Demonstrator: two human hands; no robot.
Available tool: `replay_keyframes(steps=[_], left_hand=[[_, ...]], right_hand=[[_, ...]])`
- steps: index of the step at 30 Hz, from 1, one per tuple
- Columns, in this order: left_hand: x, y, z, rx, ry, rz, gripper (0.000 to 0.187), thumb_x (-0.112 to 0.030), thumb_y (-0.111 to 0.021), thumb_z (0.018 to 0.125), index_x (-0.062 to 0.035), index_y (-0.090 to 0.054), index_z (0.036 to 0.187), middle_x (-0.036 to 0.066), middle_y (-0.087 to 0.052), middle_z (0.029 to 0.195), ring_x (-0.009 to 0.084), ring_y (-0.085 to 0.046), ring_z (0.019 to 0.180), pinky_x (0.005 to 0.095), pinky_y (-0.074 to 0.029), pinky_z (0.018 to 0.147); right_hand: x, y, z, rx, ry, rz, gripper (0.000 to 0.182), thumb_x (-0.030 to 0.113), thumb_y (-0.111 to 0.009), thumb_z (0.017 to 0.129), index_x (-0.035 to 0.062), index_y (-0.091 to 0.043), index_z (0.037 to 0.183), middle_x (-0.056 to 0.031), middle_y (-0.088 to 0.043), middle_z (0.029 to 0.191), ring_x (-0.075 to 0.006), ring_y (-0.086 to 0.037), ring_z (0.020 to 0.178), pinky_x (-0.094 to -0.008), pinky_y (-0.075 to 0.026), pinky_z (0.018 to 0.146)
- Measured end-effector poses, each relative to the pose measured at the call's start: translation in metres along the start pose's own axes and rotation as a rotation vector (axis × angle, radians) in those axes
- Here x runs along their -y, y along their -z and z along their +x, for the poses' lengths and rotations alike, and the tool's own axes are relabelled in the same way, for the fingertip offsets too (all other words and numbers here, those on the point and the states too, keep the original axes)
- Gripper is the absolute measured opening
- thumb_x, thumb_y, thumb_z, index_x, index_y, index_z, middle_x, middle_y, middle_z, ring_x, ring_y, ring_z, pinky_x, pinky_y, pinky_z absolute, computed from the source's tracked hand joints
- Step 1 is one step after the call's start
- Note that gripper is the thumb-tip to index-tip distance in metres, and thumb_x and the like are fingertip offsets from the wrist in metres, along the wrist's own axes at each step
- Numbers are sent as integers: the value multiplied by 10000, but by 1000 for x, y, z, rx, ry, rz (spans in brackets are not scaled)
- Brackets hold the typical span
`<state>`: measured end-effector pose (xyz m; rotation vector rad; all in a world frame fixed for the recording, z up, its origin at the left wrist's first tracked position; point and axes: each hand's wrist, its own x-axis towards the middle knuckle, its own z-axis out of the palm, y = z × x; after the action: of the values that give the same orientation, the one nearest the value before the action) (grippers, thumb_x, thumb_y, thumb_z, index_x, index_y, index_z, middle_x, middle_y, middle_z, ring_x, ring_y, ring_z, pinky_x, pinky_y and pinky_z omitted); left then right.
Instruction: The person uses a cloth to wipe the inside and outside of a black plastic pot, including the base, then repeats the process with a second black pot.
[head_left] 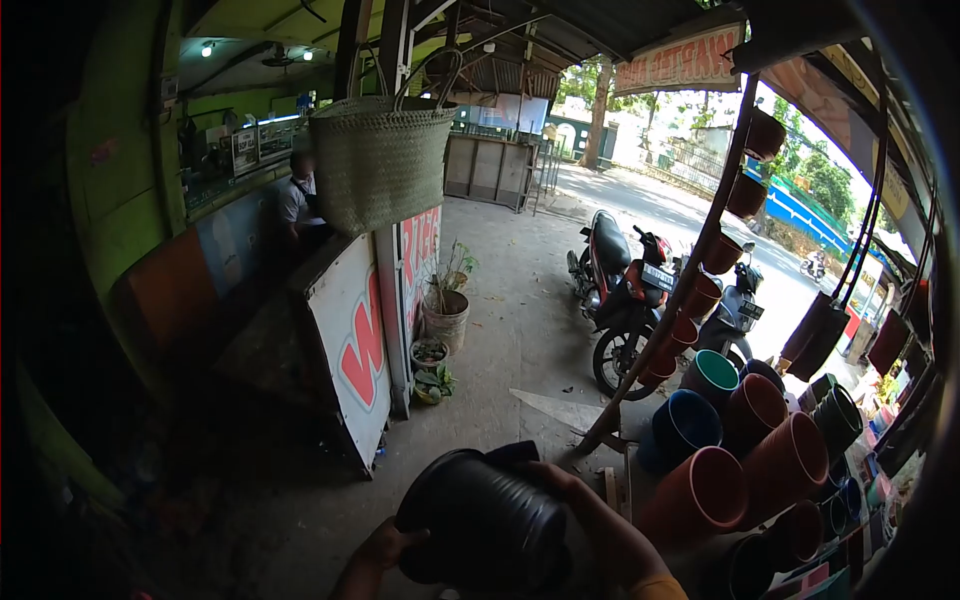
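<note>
A black ribbed pot or bucket (485,520) is held low in front of me, tilted on its side. My left hand (392,543) grips its left edge, fingers curled over the rim. On the upper right side, my right hand (553,480) is wrapped round the pot near a dark flap or edge. Whether it is one pot or several nested ones, I cannot tell. To the right of my right arm stand stacked red pots (715,490), a blue pot (687,425) and a green-lined pot (716,371).
A woven bag (383,160) hangs above a white sign board (350,360). Potted plants (446,318) stand beside it. Motorcycles (625,275) are parked ahead. A slanted pole (690,270) carries small hanging pots. A person (300,200) is at the left, by the food counter.
</note>
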<state>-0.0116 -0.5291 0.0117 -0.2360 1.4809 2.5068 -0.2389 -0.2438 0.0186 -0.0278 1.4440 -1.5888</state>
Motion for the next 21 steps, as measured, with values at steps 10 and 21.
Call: replay_keyframes(steps=[10, 21], left_hand=[[4, -30, 45, -257, -83, -461, 578, -110, -726, 843, 15, -472, 1347, 169, -576, 1290, 337, -595, 1135, 479, -487, 990], [47, -55, 58, -491, -133, -59, 422, -161, -741, 847, 18, -583, 1195, 106, -667, 1115, 268, -665, 967, 386, -544, 844]], right_hand=[[-140, -42, 14, -244, 564, 857, 483, 309, -435, 989, 13, -463, 1369, -146, -546, 1332, -295, -552, 1187, -420, -424, 1037], [-124, -129, -20, -938, 983, -1278, 863, 491, -646, 764, 168, -344, 1505, -131, -270, 1575, -365, -162, 1473, -598, -62, 1145]])
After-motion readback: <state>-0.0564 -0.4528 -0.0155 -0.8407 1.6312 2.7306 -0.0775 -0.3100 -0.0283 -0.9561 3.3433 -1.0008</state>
